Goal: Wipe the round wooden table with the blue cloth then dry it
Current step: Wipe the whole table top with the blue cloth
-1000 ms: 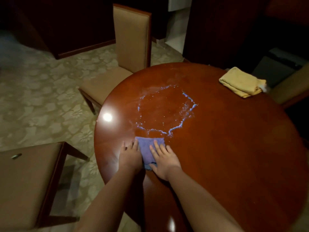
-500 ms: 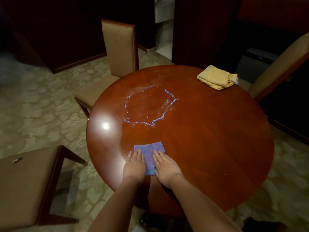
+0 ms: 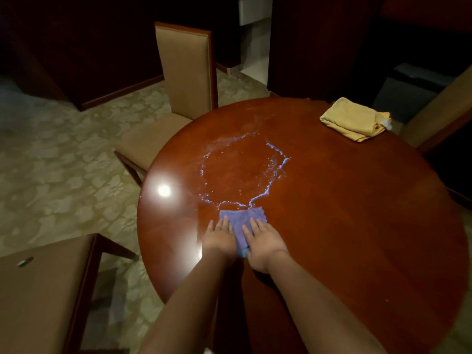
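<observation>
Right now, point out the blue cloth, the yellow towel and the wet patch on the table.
blue cloth (image 3: 242, 217): head view, bare far half ahead of the fingers.
yellow towel (image 3: 353, 118): head view, middle of the folded top.
wet patch (image 3: 240, 172): head view, centre of the glistening outline.

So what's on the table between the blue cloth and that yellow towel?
In the head view, mostly bare wood. The wet patch lies just beyond the blue cloth, a little left of the line to the yellow towel. Nothing else sits there.
</observation>
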